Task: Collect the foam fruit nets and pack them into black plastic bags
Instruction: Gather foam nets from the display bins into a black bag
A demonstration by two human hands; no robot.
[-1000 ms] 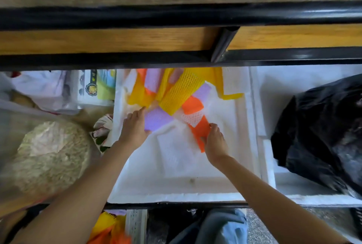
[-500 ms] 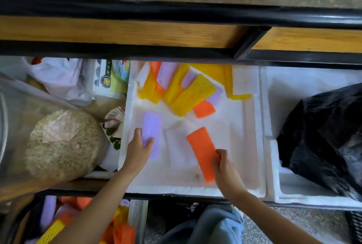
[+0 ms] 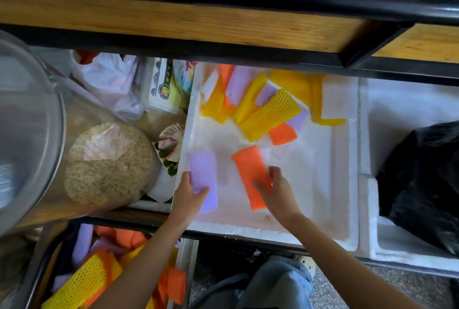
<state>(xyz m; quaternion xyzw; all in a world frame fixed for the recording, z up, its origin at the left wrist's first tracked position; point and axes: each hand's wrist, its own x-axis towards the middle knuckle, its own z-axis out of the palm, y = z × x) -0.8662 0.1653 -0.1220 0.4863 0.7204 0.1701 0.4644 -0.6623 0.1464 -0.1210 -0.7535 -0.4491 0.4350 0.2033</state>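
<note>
A wide white foam box [image 3: 273, 234] fills the middle, and to its right a crumpled black plastic bag [image 3: 422, 184] sits in a second white foam box [image 3: 397, 251]. At the first box's far end is a heap of yellow, orange and purple foam fruit nets [image 3: 270, 112]. Nearer, a purple foam net [image 3: 202, 172] lies by the left wall, with the left hand [image 3: 190, 199] gripping its near end, thumb on top. Just apart lies an orange foam net [image 3: 250, 167] — the right hand [image 3: 280, 192] grasps it, thumb across, fingers curled over its right edge.
</note>
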